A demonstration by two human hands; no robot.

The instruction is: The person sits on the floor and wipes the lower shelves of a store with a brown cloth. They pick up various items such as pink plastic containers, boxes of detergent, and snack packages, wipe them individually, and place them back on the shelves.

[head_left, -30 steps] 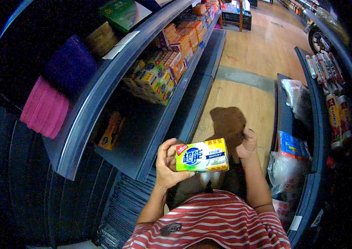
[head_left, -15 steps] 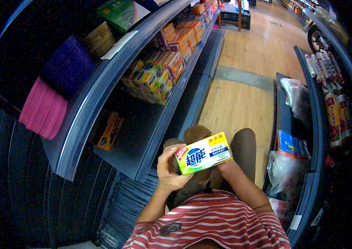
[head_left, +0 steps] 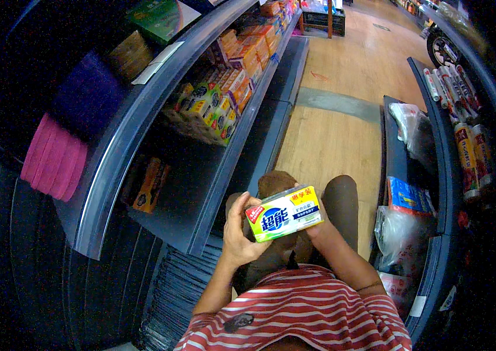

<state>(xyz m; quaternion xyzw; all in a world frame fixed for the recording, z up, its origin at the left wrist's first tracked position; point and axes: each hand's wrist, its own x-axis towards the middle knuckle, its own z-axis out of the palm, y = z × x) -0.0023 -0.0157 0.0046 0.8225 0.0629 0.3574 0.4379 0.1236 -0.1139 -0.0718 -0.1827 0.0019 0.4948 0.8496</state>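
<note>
Left grip (head_left: 241, 238), right grip (head_left: 321, 230), both on yellow-white packet (head_left: 286, 215), striped shirt (head_left: 300, 301) below

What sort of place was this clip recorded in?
Probably a shop: dark shelving on the left holds stacked yellow-and-green packs and orange boxes, while yellow tube-shaped packages stand at the right.

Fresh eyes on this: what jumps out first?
The bright yellow, white and green pack below centre, gripped by the left hand, with the partly hidden right hand at its right end. Next, the ribbed pink goods at far left, vivid against the dark, and the red-and-white striped shirt along the bottom.
</note>
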